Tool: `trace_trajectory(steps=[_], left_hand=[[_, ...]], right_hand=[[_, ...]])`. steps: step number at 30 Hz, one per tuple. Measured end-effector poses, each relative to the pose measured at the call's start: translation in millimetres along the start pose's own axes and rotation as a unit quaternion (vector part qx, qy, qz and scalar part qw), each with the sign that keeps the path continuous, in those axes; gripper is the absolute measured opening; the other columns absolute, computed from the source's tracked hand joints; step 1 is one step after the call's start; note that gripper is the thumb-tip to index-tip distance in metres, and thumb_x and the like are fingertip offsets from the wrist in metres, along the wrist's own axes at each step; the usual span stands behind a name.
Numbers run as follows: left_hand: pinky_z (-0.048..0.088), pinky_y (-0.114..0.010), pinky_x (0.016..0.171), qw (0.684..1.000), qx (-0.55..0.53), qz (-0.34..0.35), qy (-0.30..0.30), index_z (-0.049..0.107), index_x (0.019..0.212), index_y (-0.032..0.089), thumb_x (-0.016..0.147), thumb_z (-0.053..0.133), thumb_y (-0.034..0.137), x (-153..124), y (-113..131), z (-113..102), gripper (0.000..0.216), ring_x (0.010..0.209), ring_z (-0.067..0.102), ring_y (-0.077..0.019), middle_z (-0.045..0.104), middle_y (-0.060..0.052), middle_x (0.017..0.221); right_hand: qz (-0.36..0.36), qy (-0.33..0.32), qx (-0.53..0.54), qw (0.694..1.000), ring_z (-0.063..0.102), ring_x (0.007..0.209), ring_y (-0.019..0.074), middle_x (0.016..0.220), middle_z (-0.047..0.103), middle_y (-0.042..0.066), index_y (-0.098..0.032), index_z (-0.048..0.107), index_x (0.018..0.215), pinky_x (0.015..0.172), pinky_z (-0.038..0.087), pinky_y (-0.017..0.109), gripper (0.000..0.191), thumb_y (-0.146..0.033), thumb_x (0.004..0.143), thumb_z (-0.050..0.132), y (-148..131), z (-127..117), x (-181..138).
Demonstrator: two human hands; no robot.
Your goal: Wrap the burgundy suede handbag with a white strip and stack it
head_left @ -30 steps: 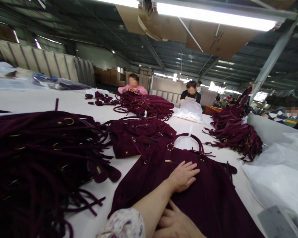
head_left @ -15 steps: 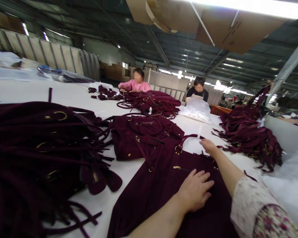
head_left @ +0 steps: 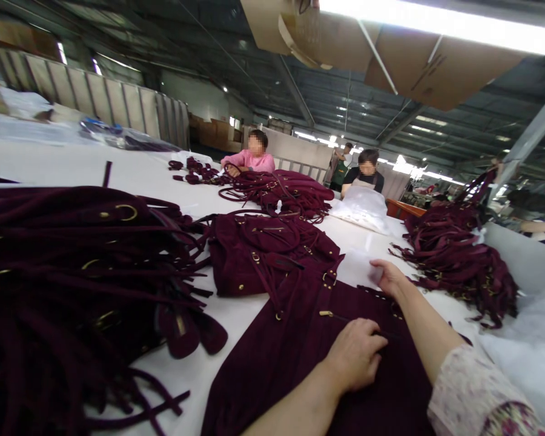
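Note:
A dark purple handbag (head_left: 295,351) lies flat before me, with brass rings and a small zip pull on its front. My left hand (head_left: 355,356) rests on the bag's front below the zip, its fingers curled against the fabric; whatever may be in them is hidden. At the bag's upper right edge, my right hand (head_left: 389,280) hovers above the white table (head_left: 238,315), fingers somewhat apart and slightly blurred. No handle shows between them. A second purple handbag (head_left: 272,242) lies just beyond, touching the first.
A big heap of purple bags and straps (head_left: 72,272) fills the left. More purple bags (head_left: 281,191) lie further back, near a person in pink. Purple straps (head_left: 463,260) are piled at the right. A white plastic bundle (head_left: 361,209) lies before another person. Clear plastic (head_left: 527,345) lies at right.
My left hand's fingers, spread flat before, have curled in on the bag. My right hand has let go of the handle, which no longer arches up. Another person has appeared at the back.

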State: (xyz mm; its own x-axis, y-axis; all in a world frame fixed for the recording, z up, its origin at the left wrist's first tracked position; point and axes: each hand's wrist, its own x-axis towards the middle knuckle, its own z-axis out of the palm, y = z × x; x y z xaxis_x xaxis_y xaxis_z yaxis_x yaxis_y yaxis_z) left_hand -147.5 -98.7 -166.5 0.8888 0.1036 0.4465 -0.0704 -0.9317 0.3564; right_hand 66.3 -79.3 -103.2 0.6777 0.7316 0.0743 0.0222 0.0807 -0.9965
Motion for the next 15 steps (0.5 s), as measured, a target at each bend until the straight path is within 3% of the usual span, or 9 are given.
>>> trace_trajectory(steps=[3, 7, 11, 15], left_hand=[[0.049, -0.032, 0.083, 0.997, 0.015, -0.064, 0.033, 0.063, 0.094, 0.019, 0.083, 0.049, 0.014, 2.0, -2.5, -2.8, 0.018, 0.095, 0.054, -0.0198, 0.060, -0.007, 0.101], [0.048, -0.033, 0.083, 0.993, 0.005, -0.106, 0.049, 0.062, 0.085, 0.018, 0.079, 0.049, 0.007, 0.5, -0.5, -8.2, 0.018, 0.090, 0.055, -0.0200, 0.061, -0.006, 0.093], [0.048, -0.031, 0.083, 0.984, -0.013, -0.155, 0.084, 0.058, 0.092, 0.018, 0.078, 0.049, 0.005, -6.8, 2.7, -16.8, 0.021, 0.091, 0.056, -0.0183, 0.059, -0.005, 0.096], [0.051, -0.034, 0.078, 0.962, -0.014, -0.229, 0.149, 0.052, 0.104, 0.015, 0.085, 0.044, 0.011, -22.2, 7.6, -31.4, 0.020, 0.088, 0.056, -0.0178, 0.053, -0.009, 0.103]], right_hand=[[-0.010, -0.016, 0.042, 0.999, 0.066, 0.074, 0.0156, 0.081, 0.070, 0.004, -0.016, 0.065, 0.085, 0.074, 0.055, 0.031, 0.017, -0.022, 0.070, 0.069, -24.2, -16.0, -24.8], [-0.005, -0.060, 0.046, 0.997, 0.067, 0.090, 0.0232, 0.095, 0.072, 0.008, -0.015, 0.068, 0.091, 0.086, 0.053, 0.039, 0.031, -0.028, 0.063, 0.074, -31.3, -24.9, -96.2], [-0.038, -0.092, -0.156, 0.983, 0.066, 0.096, 0.0261, 0.098, 0.072, 0.009, -0.014, 0.068, 0.098, 0.095, 0.047, 0.043, 0.035, -0.034, 0.068, 0.070, -9.0, -26.2, -166.7], [-0.125, -0.168, -0.333, 0.919, 0.065, 0.101, 0.0247, 0.105, 0.071, 0.008, -0.017, 0.068, 0.089, 0.093, 0.049, 0.039, 0.022, -0.032, 0.077, 0.057, 14.0, -31.8, -209.2]])
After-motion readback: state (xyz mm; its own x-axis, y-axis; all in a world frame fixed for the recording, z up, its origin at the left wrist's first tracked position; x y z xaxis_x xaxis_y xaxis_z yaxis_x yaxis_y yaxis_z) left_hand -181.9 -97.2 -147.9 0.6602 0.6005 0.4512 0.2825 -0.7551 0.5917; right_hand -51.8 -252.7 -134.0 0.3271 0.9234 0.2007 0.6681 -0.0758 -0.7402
